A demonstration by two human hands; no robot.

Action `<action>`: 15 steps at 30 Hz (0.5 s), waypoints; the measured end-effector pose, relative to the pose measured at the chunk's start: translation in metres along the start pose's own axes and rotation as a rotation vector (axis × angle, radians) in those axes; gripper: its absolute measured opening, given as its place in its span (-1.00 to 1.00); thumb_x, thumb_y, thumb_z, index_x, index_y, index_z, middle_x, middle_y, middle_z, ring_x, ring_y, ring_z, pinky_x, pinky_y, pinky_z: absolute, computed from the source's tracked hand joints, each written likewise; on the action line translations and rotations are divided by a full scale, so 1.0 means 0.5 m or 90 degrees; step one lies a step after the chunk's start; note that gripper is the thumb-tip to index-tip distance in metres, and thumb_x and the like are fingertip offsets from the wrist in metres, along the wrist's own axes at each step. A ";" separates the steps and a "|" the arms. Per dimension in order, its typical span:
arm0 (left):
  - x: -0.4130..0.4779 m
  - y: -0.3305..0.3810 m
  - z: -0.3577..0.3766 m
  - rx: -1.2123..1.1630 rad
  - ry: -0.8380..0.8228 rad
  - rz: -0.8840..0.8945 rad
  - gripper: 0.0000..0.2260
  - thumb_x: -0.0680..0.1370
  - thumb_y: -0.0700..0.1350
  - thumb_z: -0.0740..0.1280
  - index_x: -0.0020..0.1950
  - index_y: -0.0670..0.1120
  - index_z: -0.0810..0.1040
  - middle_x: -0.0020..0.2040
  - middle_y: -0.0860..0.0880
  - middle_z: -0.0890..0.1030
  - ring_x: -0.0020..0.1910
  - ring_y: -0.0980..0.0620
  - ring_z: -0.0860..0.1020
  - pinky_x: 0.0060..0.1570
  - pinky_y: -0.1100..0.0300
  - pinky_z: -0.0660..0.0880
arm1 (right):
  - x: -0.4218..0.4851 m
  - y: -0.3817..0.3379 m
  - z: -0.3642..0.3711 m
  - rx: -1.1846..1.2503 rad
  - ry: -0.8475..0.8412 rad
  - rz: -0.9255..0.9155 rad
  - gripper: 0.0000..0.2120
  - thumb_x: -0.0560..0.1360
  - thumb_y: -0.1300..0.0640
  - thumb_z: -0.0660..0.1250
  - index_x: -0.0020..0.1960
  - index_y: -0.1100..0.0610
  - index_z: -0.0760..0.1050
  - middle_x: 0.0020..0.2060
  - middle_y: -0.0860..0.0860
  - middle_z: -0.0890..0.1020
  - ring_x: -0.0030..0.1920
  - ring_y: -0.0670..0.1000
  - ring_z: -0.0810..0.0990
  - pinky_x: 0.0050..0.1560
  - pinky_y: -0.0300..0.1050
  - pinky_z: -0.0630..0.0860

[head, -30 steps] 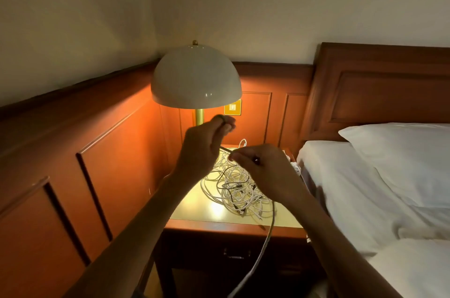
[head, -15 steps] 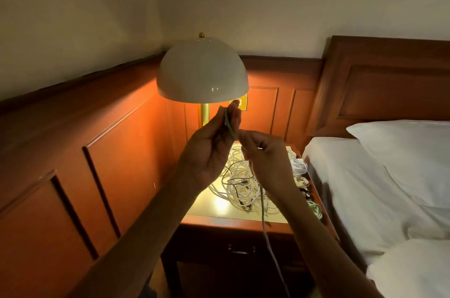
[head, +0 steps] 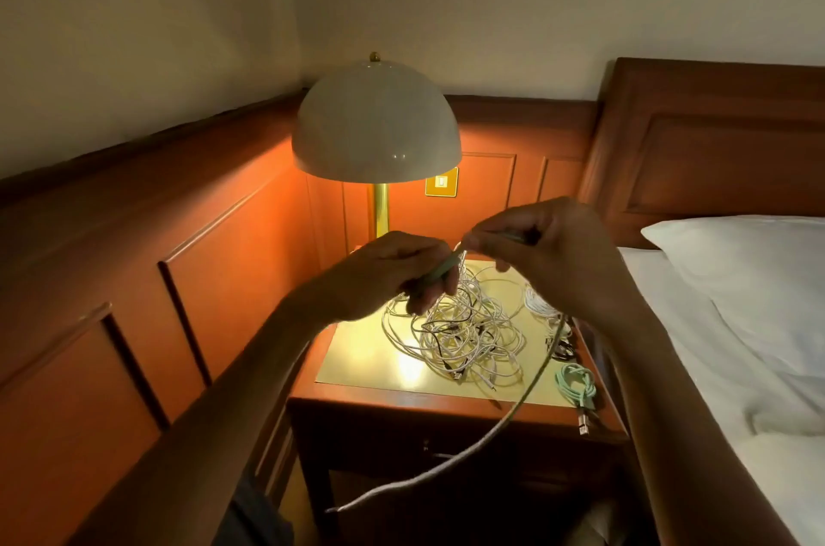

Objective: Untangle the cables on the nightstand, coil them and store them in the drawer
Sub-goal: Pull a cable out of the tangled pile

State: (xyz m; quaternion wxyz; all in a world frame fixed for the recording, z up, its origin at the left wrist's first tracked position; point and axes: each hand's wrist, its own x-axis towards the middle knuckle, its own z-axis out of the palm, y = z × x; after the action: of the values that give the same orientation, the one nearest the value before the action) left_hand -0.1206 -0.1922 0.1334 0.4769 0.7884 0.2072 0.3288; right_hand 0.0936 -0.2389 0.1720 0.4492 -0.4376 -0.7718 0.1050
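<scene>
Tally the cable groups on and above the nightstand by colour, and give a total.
White tangled pile: 1
White coiled bundle: 1
Mint-green coiled cable: 1
Dark coiled cable: 1
Pale green cable held in both hands: 1
Total: 5

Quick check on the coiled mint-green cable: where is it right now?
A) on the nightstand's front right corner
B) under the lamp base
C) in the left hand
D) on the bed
A: the coiled mint-green cable lies on the nightstand top at its front right corner, its plug reaching the edge, clear of both hands and beside the white tangle.
</scene>
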 end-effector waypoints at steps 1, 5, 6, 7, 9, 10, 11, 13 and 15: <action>-0.008 0.005 -0.006 -0.153 -0.029 -0.015 -0.70 0.68 -0.10 0.13 -0.04 -0.21 0.60 -0.33 0.00 0.55 -0.38 0.10 0.48 -0.32 0.29 0.44 | 0.000 -0.003 0.005 0.074 0.003 0.009 -0.92 0.48 0.02 0.46 -0.08 -0.03 0.73 -0.48 -0.13 0.62 -0.51 -0.13 0.48 -0.43 -0.37 0.33; 0.000 0.035 -0.003 -0.780 -0.135 0.060 -0.64 0.71 -0.17 0.09 0.25 -0.46 0.47 0.02 -0.35 0.63 -0.02 -0.18 0.66 0.00 0.07 0.62 | 0.005 -0.015 0.059 0.342 0.100 0.061 -0.78 0.57 0.11 0.38 -0.22 -0.05 0.68 -0.52 -0.07 0.50 -0.58 -0.17 0.30 -0.48 -0.35 0.23; 0.012 0.048 0.004 -0.864 -0.108 0.083 -0.65 0.70 -0.20 0.11 0.27 -0.49 0.44 0.05 -0.39 0.62 0.02 -0.22 0.66 0.03 0.02 0.62 | 0.004 -0.018 0.077 0.344 0.116 0.071 -0.73 0.59 0.12 0.36 -0.26 -0.08 0.65 -0.52 -0.07 0.49 -0.57 -0.18 0.31 -0.46 -0.34 0.23; 0.028 0.061 0.013 -0.922 -0.045 0.102 -0.68 0.66 -0.23 0.17 0.25 -0.48 0.46 0.04 -0.37 0.64 0.00 -0.20 0.68 0.00 0.06 0.63 | 0.001 -0.020 0.096 0.318 0.127 0.081 -0.71 0.60 0.11 0.35 -0.27 -0.10 0.63 -0.51 -0.08 0.49 -0.57 -0.17 0.34 -0.45 -0.34 0.23; 0.058 0.079 0.036 -0.927 0.227 0.149 -0.75 0.61 -0.25 0.23 0.18 -0.40 0.52 -0.04 -0.28 0.68 -0.12 -0.08 0.71 -0.14 0.17 0.65 | -0.011 -0.025 0.129 0.248 0.115 0.095 -0.65 0.60 0.12 0.34 -0.33 -0.13 0.59 -0.54 -0.10 0.47 -0.54 -0.18 0.37 -0.42 -0.32 0.24; 0.073 0.075 0.043 -0.840 0.379 0.175 -0.80 0.63 -0.25 0.22 0.14 -0.35 0.54 -0.08 -0.22 0.69 -0.15 -0.02 0.71 -0.15 0.21 0.64 | -0.018 -0.027 0.140 0.211 0.101 0.095 -0.63 0.60 0.12 0.34 -0.37 -0.11 0.56 -0.55 -0.08 0.46 -0.52 -0.18 0.35 -0.41 -0.28 0.23; 0.082 0.068 0.050 -0.665 0.490 0.201 -0.82 0.65 -0.24 0.20 0.11 -0.29 0.56 -0.10 -0.16 0.70 -0.14 0.02 0.70 -0.12 0.23 0.63 | -0.023 -0.024 0.145 0.162 0.090 0.090 -0.64 0.60 0.11 0.34 -0.38 -0.03 0.55 -0.54 -0.02 0.45 -0.51 -0.15 0.33 -0.40 -0.21 0.23; 0.086 0.039 0.072 -0.124 0.567 0.249 -0.84 0.67 -0.21 0.23 0.08 -0.21 0.61 -0.11 -0.07 0.71 -0.09 0.09 0.69 -0.03 0.21 0.60 | -0.023 -0.011 0.129 0.058 0.067 0.082 -0.65 0.59 0.11 0.36 -0.37 0.12 0.51 -0.49 0.14 0.45 -0.48 0.00 0.32 -0.38 -0.12 0.23; 0.076 0.001 0.085 0.299 0.486 0.290 -0.83 0.66 -0.18 0.25 0.07 -0.22 0.62 -0.09 -0.05 0.70 -0.08 0.20 0.66 -0.04 0.33 0.54 | -0.021 0.001 0.097 -0.042 0.027 0.053 -0.67 0.55 0.15 0.38 -0.38 0.14 0.49 -0.50 0.14 0.45 -0.46 0.06 0.34 -0.39 -0.16 0.21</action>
State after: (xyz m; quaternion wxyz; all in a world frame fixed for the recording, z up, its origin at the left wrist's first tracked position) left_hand -0.0635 -0.1942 0.1318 0.0929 0.7230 0.2581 0.6341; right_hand 0.0580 -0.2357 0.1377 0.4461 -0.4863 -0.7461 0.0884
